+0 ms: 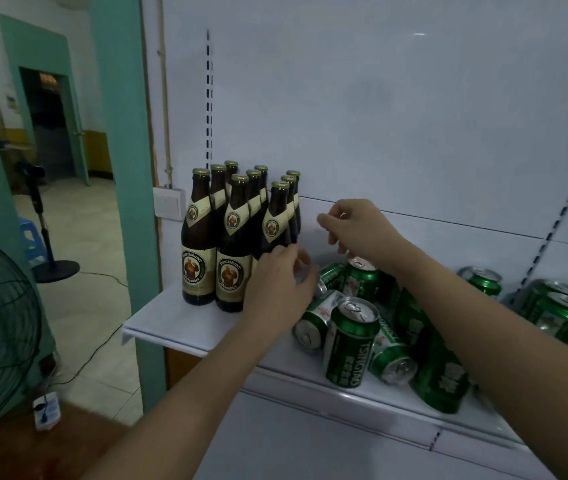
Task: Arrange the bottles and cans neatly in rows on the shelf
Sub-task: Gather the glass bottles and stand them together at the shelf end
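Reaching over the white shelf (171,323), the left hand (277,289) hangs with fingers loosely curled just in front of the brown bottles (234,237), which stand upright in three rows at the shelf's left end; whether it touches one I cannot tell. The right hand (355,230) hovers above the green cans (351,341), fingers bent and holding nothing, while the cans lie jumbled to the right, some upright, some tipped.
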